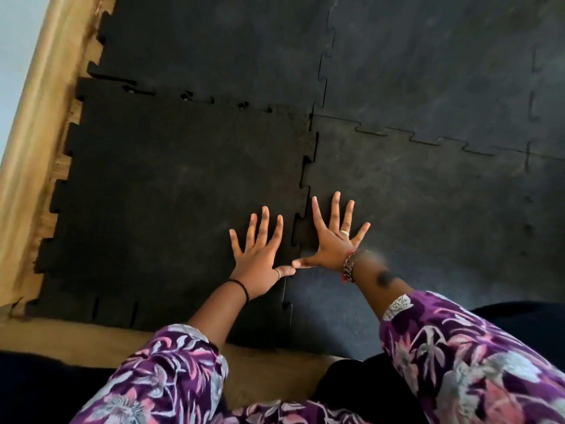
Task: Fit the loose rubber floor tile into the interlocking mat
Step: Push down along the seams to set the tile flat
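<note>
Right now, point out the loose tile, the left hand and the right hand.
loose tile (pixel 171 191), head view, bare middle of its top.
left hand (pixel 258 260), head view, back of hand.
right hand (pixel 331 247), head view, back of hand.

Loose tile (pixel 171 191) is near-black rubber w/ jigsaw-cut edges; mat (pixel 428 87) beside it is dark grey, mottled w/ paler scuffs. Floor (pixel 33 123) is honey-brown wood grain. Sleeves (pixel 477 356) are purple w/ pink & white floral print.

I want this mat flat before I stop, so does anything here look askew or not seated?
Yes. The darker loose tile looks unseated along its far edge: small gaps show between its teeth and the neighbouring tile. The seam by the left hand and right hand looks closed.
</note>
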